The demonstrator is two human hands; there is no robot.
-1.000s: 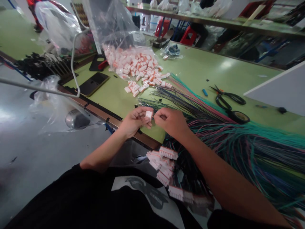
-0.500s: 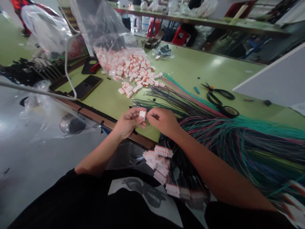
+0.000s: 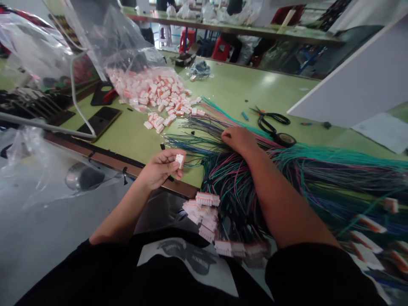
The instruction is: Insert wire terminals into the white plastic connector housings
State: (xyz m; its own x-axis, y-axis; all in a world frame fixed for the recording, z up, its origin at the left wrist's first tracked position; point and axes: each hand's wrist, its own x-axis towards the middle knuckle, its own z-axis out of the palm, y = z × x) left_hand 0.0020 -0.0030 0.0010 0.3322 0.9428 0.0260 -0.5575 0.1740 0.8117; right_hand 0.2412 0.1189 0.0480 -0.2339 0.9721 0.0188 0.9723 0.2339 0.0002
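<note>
Between the thumb and fingers of my left hand (image 3: 164, 168) is a small white and orange plug connector (image 3: 179, 160), held above the table's front edge. A thin dark wire (image 3: 193, 164) seems to run from beside it toward the bundle. My right hand (image 3: 239, 139) is over the loose wires, fingers curled together; whatever they pinch is hidden. Dark wires with bare metal ends (image 3: 197, 123) lie left of it, and green and pink wires (image 3: 219, 111) lie behind. Finished-looking connectors on wires (image 3: 207, 199) hang at the table edge near my lap.
A clear bag (image 3: 127, 63) spills a heap of connectors (image 3: 165, 93) at the back left. A phone (image 3: 102, 121) lies left. Scissors (image 3: 276, 119) and a roll of black tape (image 3: 285, 139) lie right, before a white panel (image 3: 353, 85). A bent metal rod (image 3: 74, 80) stands left.
My right hand has moved away from the connector, to the right over the wires. My left hand still holds the connector. The whole view has shifted slightly.
</note>
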